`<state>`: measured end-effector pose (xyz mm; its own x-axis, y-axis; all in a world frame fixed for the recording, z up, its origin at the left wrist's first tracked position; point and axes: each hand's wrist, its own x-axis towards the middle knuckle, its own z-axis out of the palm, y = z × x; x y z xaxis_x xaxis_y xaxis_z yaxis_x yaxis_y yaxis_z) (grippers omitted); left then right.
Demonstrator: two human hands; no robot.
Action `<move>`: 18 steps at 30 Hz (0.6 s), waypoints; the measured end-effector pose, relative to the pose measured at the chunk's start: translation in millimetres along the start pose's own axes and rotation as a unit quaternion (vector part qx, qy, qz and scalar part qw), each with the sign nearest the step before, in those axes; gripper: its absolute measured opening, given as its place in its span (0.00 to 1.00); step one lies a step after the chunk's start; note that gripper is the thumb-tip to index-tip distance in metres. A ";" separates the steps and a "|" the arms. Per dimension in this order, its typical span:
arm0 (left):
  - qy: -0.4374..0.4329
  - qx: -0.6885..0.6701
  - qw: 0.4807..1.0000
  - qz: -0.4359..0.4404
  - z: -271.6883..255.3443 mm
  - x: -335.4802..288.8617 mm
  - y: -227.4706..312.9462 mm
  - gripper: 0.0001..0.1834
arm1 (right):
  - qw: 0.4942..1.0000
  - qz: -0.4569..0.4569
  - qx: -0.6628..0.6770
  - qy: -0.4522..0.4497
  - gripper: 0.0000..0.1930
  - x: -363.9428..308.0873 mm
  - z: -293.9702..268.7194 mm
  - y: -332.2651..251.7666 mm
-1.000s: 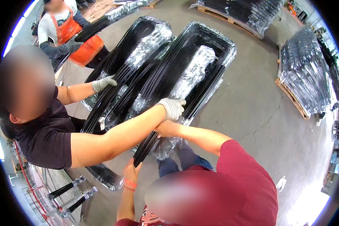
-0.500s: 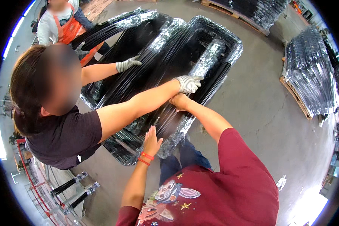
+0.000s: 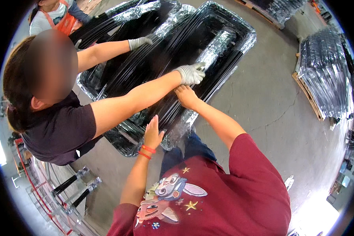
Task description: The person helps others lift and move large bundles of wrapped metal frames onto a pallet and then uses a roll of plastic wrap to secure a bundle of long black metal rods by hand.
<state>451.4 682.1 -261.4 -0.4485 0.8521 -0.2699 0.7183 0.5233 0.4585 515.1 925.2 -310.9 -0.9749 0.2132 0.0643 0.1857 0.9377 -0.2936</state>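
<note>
Frames [image 3: 226, 70] at 12 o'clock on my feed. Left hand [image 3: 153, 133], 8 o'clock of centre: fingers straight, released. Right hand [image 3: 187, 97], 1 o'clock, on the frames, fingers bent; I can't tell if grasping. Co-worker's glove [image 3: 190, 74] just beyond.

The left grip [image 3: 153, 133] has apparently let go.
</note>
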 end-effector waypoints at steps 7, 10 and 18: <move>-0.124 0.011 0.990 -0.061 -8.9 5.1 -38.6 0.35 | 0.999 0.010 0.015 -0.041 0.24 -8.1 11.8 -17.3; -0.162 0.131 0.970 -0.124 -32.9 -11.4 -33.8 0.35 | 0.999 0.002 0.033 -0.025 0.29 -11.2 9.3 -19.2; -0.086 0.071 0.978 -0.176 -21.2 -49.2 -56.5 0.31 | 0.992 -0.071 -0.096 0.045 0.09 -2.8 28.9 -59.5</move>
<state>421.7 610.4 -256.0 -0.5935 0.6025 -0.5337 0.6081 0.7700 0.1930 503.3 860.9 -321.2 -0.9796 0.0914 0.1793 0.0764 0.9931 -0.0884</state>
